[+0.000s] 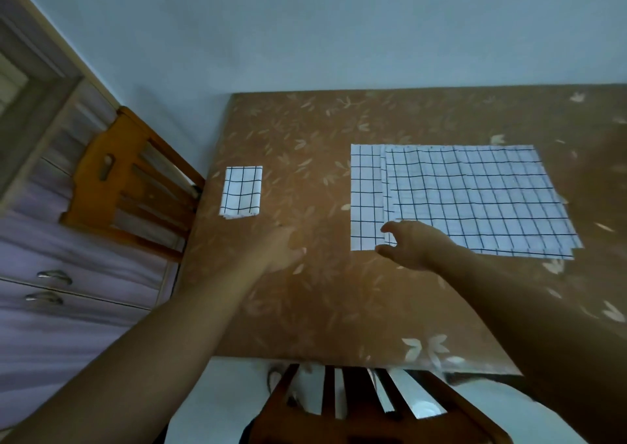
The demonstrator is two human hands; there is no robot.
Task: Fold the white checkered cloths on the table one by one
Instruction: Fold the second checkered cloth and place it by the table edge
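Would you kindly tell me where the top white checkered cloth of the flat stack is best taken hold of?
Pinch the top white checkered cloth at its near left corner, coming from the near side like the right hand: the layers lie staggered there, so its edge probably lifts alone.

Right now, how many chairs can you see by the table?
2. The left chair stands at the table's left side; the near chair is at its near edge, at the bottom of the view. Others may stand out of sight.
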